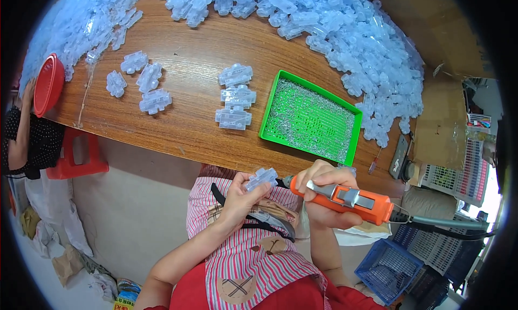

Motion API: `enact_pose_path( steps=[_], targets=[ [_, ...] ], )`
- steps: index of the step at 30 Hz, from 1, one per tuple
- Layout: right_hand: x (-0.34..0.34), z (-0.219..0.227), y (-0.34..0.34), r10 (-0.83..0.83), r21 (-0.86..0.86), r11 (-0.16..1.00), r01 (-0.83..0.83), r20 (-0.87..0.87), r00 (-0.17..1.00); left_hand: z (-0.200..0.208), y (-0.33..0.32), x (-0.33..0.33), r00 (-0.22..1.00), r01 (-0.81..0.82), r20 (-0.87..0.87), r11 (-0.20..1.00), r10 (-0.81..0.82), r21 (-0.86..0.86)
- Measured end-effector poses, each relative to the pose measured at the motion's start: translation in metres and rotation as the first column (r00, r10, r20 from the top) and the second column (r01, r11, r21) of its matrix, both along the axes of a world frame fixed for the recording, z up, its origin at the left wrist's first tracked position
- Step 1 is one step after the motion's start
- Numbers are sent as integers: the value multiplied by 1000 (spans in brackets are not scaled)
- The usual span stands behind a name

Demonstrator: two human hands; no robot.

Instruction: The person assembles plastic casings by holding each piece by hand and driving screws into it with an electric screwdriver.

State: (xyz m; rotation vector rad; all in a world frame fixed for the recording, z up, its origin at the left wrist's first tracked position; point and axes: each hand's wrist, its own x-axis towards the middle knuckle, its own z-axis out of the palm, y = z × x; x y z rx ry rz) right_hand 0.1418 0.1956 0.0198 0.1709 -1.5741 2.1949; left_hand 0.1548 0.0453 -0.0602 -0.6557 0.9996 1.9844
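My left hand (236, 202) pinches a clear plastic part (261, 179) in front of the table's near edge. In my right hand (324, 180) is an orange power screwdriver (345, 198), gripped around its body, with a cable leaving its rear end. The screwdriver's dark tip points left and meets or nearly meets the clear part; I cannot tell whether they touch. Just beyond my right hand sits a green tray (268, 113) strewn with small silvery screws (310, 121). Left of the tray, three clear plastic assemblies (236, 97) stand in a column.
Several more clear assemblies (151, 78) lie farther left. A large heap of clear parts (372, 56) curves along the table's far side. A phone (399, 156) lies at the right edge beside a cardboard box (440, 124). Another person's arm (24, 118) is near a red basin (49, 86).
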Motion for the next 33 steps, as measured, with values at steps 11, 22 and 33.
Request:
enact_pose_path(
  steps=[11,22,33],
  targets=[
    [-3,-22,-2,71,53,996,-71,11,997,-3,7,3,969,-33,-248,994,6,-102],
    [-7,-21,-3,157,191,969,-157,17,987,-4,8,5,968,-86,-244,992,62,-89],
    [-21,17,1,91,-61,995,-82,166,982,-2,-2,1,975,-8,-222,985,-31,-171]
  ],
)
